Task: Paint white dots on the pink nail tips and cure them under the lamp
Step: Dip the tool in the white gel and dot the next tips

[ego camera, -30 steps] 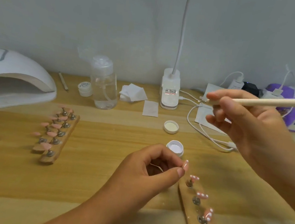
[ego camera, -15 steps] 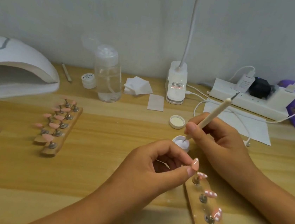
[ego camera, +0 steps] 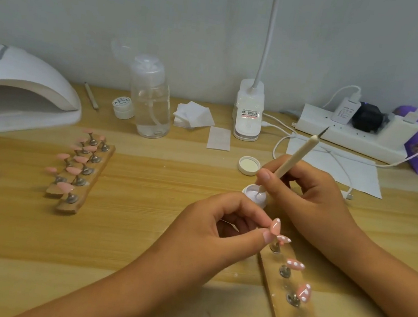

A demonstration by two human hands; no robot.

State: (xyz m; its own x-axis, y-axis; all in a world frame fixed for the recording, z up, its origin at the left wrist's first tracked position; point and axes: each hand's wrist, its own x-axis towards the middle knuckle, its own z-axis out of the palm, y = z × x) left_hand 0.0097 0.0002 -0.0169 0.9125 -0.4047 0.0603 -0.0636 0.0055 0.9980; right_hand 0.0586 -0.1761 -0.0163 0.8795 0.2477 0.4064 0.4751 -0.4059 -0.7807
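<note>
right hand (ego camera: pixel 310 196) is gripping the dotting pen (ego camera: pixel 290 165), loading paint; left hand (ego camera: pixel 223 227) is pinching a dotted tip (ego camera: pixel 275 226). plain tips (ego camera: pixel 77 161) at nine o'clock are waiting, curing undone.

right hand (ego camera: pixel 310 196) lowered from mid-air, dotting tool (ego camera: pixel 289 165) swung upright, its tip now dipped in white gel pot (ego camera: pixel 254 193)

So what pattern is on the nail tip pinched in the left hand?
Pink nail tip with white dots, seen in the head view.
</note>
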